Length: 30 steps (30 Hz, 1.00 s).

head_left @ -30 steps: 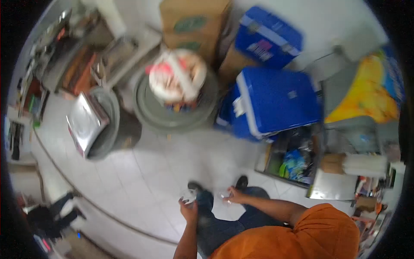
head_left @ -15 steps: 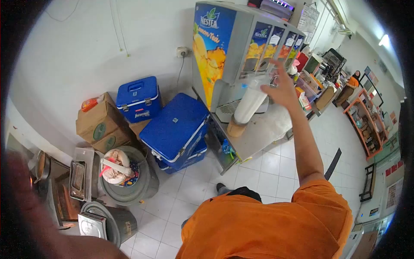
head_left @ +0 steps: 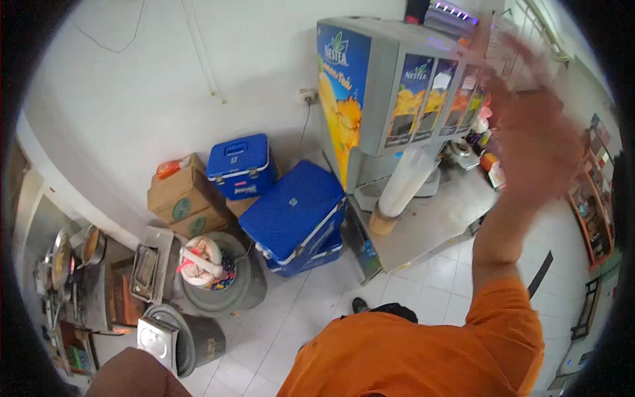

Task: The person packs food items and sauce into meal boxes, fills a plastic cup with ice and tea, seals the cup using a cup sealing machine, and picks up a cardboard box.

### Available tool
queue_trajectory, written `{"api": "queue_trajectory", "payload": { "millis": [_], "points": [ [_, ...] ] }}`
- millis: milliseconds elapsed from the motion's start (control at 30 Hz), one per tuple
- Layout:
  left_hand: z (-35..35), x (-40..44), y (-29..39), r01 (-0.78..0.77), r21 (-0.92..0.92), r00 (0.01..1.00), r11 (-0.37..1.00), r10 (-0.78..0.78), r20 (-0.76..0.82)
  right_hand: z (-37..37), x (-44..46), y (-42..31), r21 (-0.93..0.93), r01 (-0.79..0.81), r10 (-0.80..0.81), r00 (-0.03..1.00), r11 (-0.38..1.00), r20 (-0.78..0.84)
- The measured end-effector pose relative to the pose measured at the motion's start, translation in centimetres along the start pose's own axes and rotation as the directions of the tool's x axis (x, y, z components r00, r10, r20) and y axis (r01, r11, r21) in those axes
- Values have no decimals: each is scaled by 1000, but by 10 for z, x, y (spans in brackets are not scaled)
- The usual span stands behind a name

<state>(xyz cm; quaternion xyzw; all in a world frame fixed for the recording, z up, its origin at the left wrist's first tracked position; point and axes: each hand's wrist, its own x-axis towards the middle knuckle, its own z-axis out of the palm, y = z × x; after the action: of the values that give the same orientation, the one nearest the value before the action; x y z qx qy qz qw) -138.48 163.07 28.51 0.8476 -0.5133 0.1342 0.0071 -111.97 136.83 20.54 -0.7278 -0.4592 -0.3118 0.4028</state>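
My right hand (head_left: 539,142) is raised in front of the drink dispenser (head_left: 380,86), at the right of the view. It is blurred by motion, but its fingers look spread and nothing shows in it. Below and left of it, a tall translucent white column (head_left: 405,182), perhaps stacked plastic cups, leans on a brown base (head_left: 382,223) at the counter's (head_left: 423,231) near end. My hand is apart from it. Close to the camera at the bottom left is a brown rounded part of my left hand or arm (head_left: 135,376); its fingers are hidden.
Blue cool boxes (head_left: 291,208) stand left of the counter, beside cardboard boxes (head_left: 185,195). A grey lidded bin (head_left: 248,284) bears a pail (head_left: 205,261). Another bin (head_left: 208,344) has a metal tin (head_left: 157,344) on it. Pans (head_left: 61,258) are at the far left.
My right hand has moved away from the white column, up and to the right. The left hand or arm has dropped lower at the bottom left. The view has shifted.
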Motion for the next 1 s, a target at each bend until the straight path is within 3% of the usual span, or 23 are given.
{"api": "queue_trajectory", "payload": {
  "millis": [100, 233, 633, 767, 833, 900, 933, 967, 1000],
  "points": [
    [2, 4, -4, 50, 8, 999, 999, -50, 11, 8, 23, -43, 59, 287, -292, 922, 956, 254],
    [4, -2, -3, 85, 18, 996, 996, -85, -9, 68, 31, -23, -6, 306, -259, 816, 952, 516],
    [28, -81, -10, 130, 81, 990, 988, -125, -61, 148, 42, -46, -23, 429, -357, 779, 903, 515],
    [28, -112, -38, 75, 85, 987, 994, -62, -151, 165, 51, -56, -19, 521, -452, 758, 854, 470],
    [19, -133, -58, 64, 104, 963, 993, -34, -269, 172, 63, -65, 13, 576, -534, 749, 818, 393],
    [22, -166, -92, 179, 120, 845, 977, -90, -528, 182, 73, -67, 44, 612, -602, 758, 789, 250],
    [36, -187, -112, 302, 87, 686, 949, -153, -711, 189, 72, -60, 66, 593, -596, 793, 803, 129],
    [62, -208, -138, 422, -45, 420, 906, -240, -875, 201, 71, -48, 99, 566, -570, 821, 818, 14],
    [96, -227, -172, 470, -267, 74, 841, -339, -938, 222, 64, -28, 144, 513, -504, 858, 846, -93]
  ]
}}
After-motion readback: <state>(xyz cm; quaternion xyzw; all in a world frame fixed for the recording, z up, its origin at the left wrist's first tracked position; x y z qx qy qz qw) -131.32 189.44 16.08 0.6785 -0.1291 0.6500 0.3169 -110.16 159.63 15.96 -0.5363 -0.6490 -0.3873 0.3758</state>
